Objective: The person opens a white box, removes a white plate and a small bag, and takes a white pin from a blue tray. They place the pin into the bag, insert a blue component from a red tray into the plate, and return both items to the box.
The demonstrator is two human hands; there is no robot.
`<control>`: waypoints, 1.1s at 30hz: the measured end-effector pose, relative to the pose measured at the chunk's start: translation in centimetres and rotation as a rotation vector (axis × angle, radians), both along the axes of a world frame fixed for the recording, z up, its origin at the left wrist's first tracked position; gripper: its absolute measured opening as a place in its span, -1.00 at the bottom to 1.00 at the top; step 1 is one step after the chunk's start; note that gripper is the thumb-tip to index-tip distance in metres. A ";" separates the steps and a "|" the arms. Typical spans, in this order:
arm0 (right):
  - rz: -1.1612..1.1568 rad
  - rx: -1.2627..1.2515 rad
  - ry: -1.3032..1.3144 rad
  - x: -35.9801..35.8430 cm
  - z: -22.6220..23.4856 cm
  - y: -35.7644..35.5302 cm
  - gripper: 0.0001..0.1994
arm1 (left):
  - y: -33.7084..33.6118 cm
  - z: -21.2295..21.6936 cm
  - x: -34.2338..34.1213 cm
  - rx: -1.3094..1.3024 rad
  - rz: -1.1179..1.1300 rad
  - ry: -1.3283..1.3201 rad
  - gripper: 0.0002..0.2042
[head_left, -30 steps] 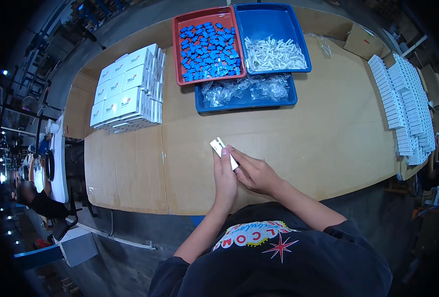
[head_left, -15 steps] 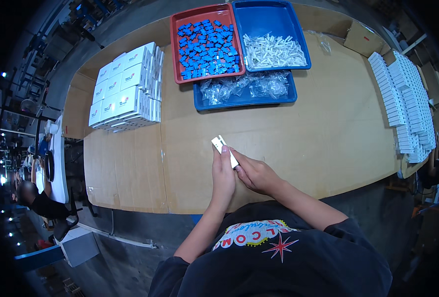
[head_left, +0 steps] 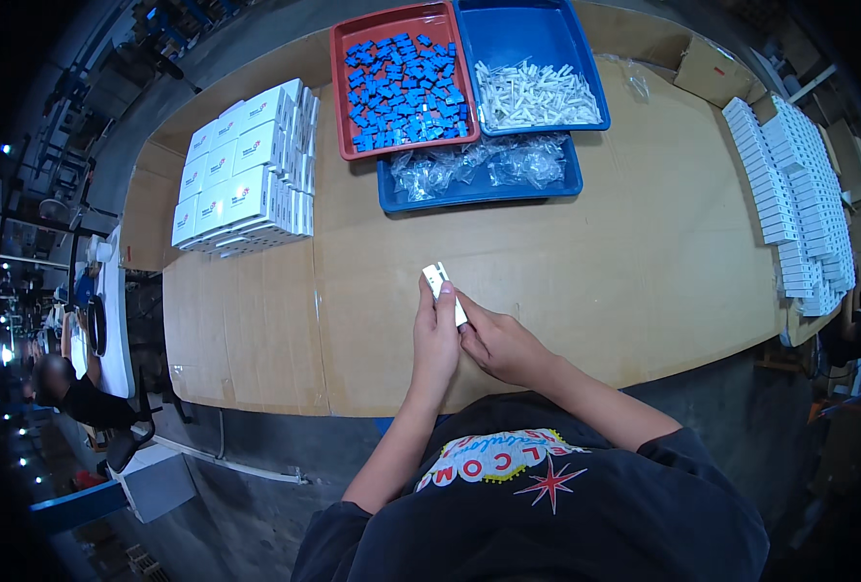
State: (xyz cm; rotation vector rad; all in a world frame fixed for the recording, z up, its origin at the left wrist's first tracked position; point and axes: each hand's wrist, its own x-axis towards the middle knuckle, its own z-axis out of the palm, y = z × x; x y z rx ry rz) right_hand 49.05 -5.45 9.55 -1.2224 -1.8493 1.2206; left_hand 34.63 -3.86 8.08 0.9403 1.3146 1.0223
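- Surface [head_left: 595,281]: brown board, wide, carrying all items.
- Stack of white boxes [head_left: 241,175]: far left of the surface.
- Rows of white boxes [head_left: 794,194]: along the right edge.
- Red tray [head_left: 401,82]: filled with blue parts; two blue trays [head_left: 508,29] just beside it hold white parts and clear bags.
- Left hand [head_left: 435,339] and right hand [head_left: 503,344]: both grasp the small white box [head_left: 443,288], held above the near edge of the surface, at centre.
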 end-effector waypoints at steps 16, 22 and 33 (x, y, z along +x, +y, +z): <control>-0.054 0.056 -0.050 -0.3 -1.0 -1.0 -0.38 | -0.4 -0.2 -0.2 -0.016 -0.077 -0.037 -0.41; -0.053 0.113 -0.121 -0.2 -1.5 -1.4 -0.38 | -0.7 -0.4 0.0 -0.005 -0.073 -0.047 -0.46; 0.035 0.208 0.155 1.5 -0.8 1.1 -0.51 | 0.4 0.1 -2.1 0.080 -0.104 -0.240 -0.27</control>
